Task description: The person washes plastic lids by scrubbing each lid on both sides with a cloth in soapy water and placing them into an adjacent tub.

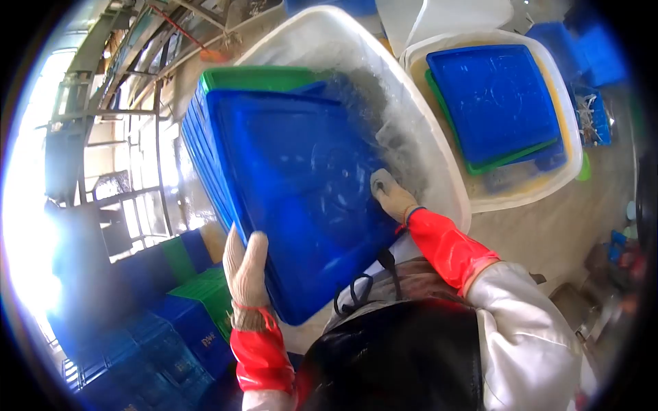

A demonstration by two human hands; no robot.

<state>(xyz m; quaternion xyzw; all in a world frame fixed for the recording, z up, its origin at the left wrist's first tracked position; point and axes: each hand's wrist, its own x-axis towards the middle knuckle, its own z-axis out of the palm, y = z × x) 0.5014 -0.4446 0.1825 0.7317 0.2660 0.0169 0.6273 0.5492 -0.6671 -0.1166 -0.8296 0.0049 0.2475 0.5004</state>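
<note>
Touches the blue lid (301, 185) with left hand (248, 275) at one edge and right hand (396, 196) near another, can't tell if gripping.

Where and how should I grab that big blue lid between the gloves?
Probably by opposite edges of the blue lid: left hand from the left, right hand from the right. It's broad and flat with no handle visible, so two-sided support should stop it tipping.

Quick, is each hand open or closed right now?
Left hand: open, at the edge of the blue lid.
Right hand: fingers bent; grip cannot be told.
</note>
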